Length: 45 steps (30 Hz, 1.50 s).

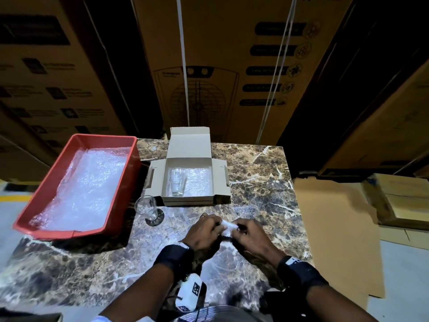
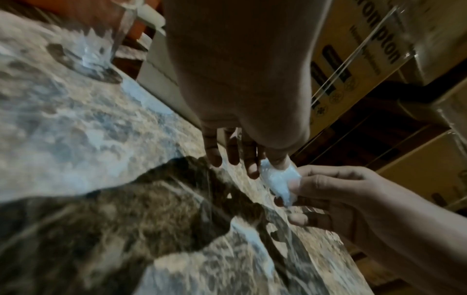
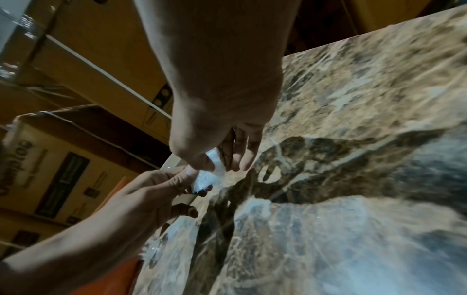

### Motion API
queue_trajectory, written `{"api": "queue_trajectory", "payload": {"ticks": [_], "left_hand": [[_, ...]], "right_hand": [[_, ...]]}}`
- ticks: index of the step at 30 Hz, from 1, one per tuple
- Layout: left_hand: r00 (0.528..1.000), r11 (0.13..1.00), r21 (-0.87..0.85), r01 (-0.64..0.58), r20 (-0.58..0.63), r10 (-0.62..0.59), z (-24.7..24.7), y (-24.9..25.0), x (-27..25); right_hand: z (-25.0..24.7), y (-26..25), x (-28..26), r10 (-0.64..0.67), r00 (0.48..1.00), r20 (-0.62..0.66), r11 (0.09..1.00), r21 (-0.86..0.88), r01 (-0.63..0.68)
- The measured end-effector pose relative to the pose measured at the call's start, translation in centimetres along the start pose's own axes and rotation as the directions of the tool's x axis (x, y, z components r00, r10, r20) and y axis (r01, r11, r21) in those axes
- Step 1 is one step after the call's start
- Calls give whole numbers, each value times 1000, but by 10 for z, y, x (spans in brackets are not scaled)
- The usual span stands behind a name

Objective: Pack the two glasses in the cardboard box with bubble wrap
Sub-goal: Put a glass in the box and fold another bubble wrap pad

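An open cardboard box (image 1: 219,180) sits mid-table, lined with bubble wrap (image 1: 199,180); one clear glass (image 1: 177,182) lies inside at its left. A second glass (image 1: 147,209) stands upright on the marble table just left of the box's front corner, also in the left wrist view (image 2: 101,40). Nearer to me, my left hand (image 1: 206,231) and right hand (image 1: 249,233) both pinch a small bunched piece of bubble wrap (image 1: 228,227) between them, just above the tabletop (image 2: 279,180) (image 3: 206,178).
A red tray (image 1: 46,189) lined with bubble wrap sheets (image 1: 88,182) stands at the table's left. Large cardboard cartons (image 1: 232,66) tower behind the table. Flat cardboard (image 1: 336,228) and a small stack of boxes (image 1: 404,201) lie on the floor to the right.
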<state>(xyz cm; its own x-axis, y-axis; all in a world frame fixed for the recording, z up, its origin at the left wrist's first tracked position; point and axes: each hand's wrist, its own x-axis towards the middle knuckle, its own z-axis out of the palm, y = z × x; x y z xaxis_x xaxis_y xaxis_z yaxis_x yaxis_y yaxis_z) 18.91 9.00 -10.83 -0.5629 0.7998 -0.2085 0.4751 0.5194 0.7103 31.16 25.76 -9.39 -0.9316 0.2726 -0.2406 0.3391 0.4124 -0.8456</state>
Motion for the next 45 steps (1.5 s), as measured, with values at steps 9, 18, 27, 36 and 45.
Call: {"api": "queue_trajectory", "payload": {"ticks": [9, 18, 27, 36, 45], "left_hand": [[993, 998, -11, 55, -109, -56, -66, -17, -25], [975, 999, 32, 20, -223, -12, -107, -53, -59], [850, 996, -72, 55, -519, -85, -127, -56, -88], [754, 944, -21, 330, -596, -277, -118, -69, -75], [745, 940, -246, 236, -575, -337, -116, -84, -75]], "right_hand": [[23, -54, 31, -243, 969, 36, 970, 0, 243], [51, -103, 66, -206, 959, 195, 953, 260, 152], [73, -140, 97, -206, 948, 242, 966, 208, 156], [89, -145, 112, -147, 985, 94, 983, 125, 135], [93, -151, 103, -134, 988, 79, 978, 169, 119]]}}
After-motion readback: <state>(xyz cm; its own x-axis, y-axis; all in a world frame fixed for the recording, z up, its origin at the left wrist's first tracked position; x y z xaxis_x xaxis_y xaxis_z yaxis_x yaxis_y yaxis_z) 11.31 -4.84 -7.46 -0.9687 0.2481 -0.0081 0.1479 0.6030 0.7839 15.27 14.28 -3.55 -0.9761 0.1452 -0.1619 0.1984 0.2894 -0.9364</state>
